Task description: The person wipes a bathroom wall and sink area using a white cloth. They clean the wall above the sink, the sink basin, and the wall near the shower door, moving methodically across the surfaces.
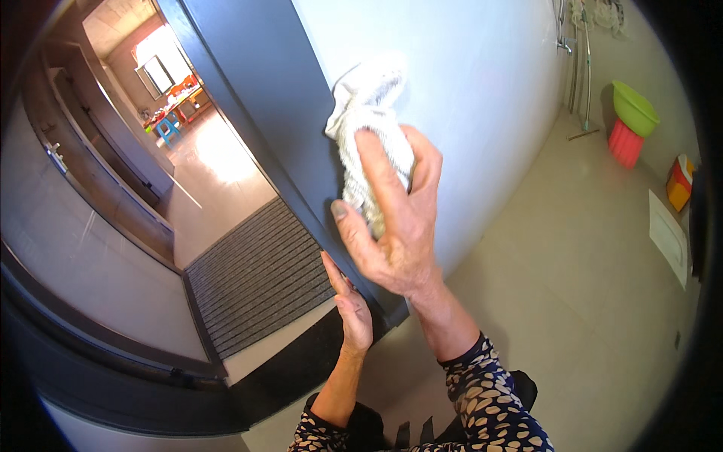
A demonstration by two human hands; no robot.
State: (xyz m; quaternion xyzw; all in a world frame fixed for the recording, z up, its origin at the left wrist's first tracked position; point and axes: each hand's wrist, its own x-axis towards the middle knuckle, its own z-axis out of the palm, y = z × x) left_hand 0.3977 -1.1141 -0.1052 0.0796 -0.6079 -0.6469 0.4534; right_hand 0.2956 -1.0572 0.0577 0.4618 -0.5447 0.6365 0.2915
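My right hand (403, 215) presses a white cloth (376, 154) where the dark grey door frame (282, 105) meets the pale wall (459, 83). Its fingers spread over the bunched cloth, and the thumb rests on the frame side. Lower down, my left hand (352, 315) lies against the edge of the same frame, fingers stretched out and nothing seen in them. Part of its fingertips is hidden behind the frame.
Through the doorway lie a ribbed grey mat (252, 275) and a room with a blue stool (168, 129). A glazed door (90, 256) stands at left. At far right are a green basin (635, 108) on a red stool (625, 143) and a long-handled squeegee (586, 83).
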